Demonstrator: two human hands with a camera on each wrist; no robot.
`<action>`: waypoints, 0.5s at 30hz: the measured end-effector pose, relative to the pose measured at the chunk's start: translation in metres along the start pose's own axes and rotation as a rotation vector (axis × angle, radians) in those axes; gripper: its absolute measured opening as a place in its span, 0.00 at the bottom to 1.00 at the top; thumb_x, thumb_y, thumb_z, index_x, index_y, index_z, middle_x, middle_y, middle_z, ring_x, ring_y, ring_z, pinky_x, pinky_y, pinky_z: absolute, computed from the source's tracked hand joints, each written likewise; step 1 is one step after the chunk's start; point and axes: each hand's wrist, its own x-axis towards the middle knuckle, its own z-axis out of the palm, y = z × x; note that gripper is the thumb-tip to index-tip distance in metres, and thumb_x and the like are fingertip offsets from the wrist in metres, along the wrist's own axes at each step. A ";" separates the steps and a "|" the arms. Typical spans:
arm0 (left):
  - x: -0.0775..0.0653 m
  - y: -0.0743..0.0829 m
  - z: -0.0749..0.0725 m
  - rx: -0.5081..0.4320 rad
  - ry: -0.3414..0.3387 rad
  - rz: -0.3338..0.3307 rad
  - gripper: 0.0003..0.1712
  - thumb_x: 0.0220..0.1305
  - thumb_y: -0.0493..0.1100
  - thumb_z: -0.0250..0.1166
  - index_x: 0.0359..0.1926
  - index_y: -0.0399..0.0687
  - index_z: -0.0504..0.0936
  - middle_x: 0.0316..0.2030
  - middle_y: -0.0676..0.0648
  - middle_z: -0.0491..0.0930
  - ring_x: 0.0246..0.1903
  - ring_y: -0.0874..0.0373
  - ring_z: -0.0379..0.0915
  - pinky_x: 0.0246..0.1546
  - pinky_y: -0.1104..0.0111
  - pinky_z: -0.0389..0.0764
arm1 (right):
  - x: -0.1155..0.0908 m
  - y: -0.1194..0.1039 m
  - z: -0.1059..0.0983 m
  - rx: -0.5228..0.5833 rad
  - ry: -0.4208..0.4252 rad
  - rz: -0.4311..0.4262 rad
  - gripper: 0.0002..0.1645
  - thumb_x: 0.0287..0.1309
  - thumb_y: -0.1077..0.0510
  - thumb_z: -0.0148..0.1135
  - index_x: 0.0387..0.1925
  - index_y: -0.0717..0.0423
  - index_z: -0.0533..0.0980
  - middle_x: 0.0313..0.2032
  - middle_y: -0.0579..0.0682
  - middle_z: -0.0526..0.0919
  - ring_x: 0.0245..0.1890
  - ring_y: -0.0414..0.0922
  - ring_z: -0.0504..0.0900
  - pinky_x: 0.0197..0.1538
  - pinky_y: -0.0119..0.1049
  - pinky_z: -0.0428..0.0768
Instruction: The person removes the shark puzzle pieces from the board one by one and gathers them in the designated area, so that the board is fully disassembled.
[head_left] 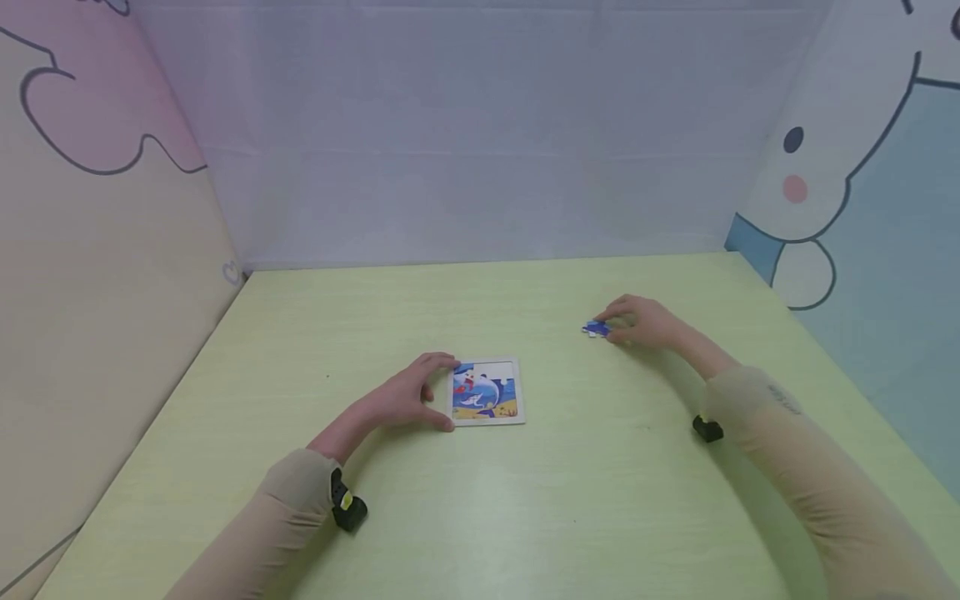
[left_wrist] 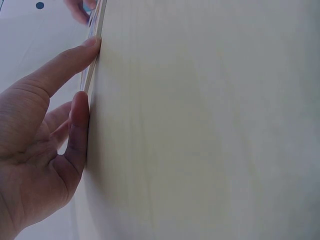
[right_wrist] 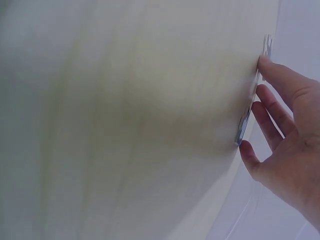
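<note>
On the table lies a small square jigsaw puzzle in a white frame, showing a whale or dolphin over blue water and sand. Its upper right part is bare white. My left hand holds the frame by its left side, thumb at the near corner and fingers at the far one. In the left wrist view the thumb presses along the frame's thin edge. Farther back on the right, my right hand pinches a blue puzzle piece between thumb and fingers. The right wrist view shows this piece edge-on.
The pale yellow-green table stretches around both hands. A white cloth wall stands along its back edge, with cartoon-printed panels on the left and right. Each forearm wears a small black device near the wrist.
</note>
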 end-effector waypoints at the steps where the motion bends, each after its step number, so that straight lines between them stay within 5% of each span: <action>1: 0.000 0.000 0.000 0.000 0.000 0.001 0.57 0.46 0.50 0.80 0.74 0.56 0.60 0.75 0.49 0.54 0.38 0.58 0.67 0.42 0.67 0.71 | -0.001 0.001 -0.001 0.007 -0.001 0.005 0.23 0.59 0.57 0.68 0.57 0.55 0.79 0.59 0.63 0.76 0.62 0.64 0.71 0.67 0.64 0.62; 15: 0.001 -0.001 -0.003 0.003 -0.003 0.009 0.56 0.46 0.50 0.80 0.74 0.55 0.60 0.74 0.48 0.55 0.37 0.58 0.67 0.42 0.67 0.70 | -0.002 0.001 -0.005 0.000 -0.013 0.009 0.24 0.59 0.58 0.68 0.57 0.56 0.79 0.62 0.64 0.74 0.64 0.66 0.69 0.67 0.65 0.61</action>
